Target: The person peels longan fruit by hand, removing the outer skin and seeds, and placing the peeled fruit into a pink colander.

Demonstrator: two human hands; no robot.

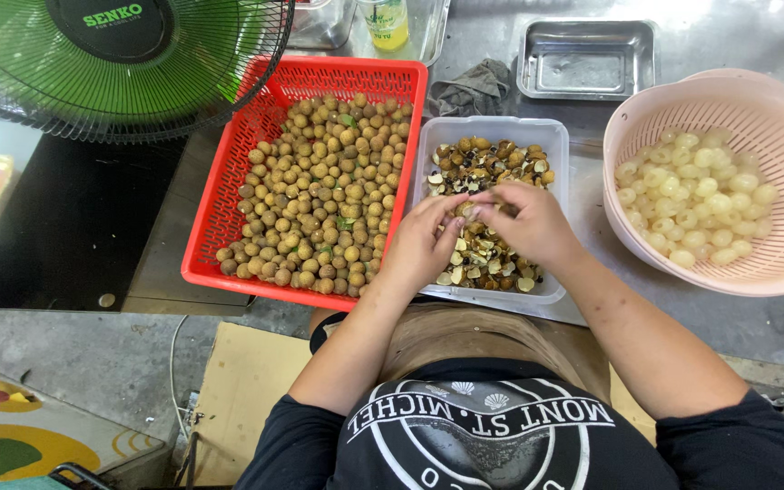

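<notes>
My left hand [424, 243] and my right hand [528, 220] meet over a pale rectangular tub [492, 127] filled with brown longan shells and dark seeds. Together the fingertips pinch one small longan fruit [471, 209], mostly hidden between them. To the left, a red plastic basket [220, 200] holds many unpeeled brown longans [324, 195]. On the right, a pink colander [673, 100] contains peeled, translucent white longan flesh [696, 195].
A green-bladed fan [120, 63] stands at the upper left over a black surface. A steel tray [587, 59], a grey rag [474, 89] and a yellow-capped bottle [387, 23] lie at the back. Cardboard [247, 390] lies on the floor by my knees.
</notes>
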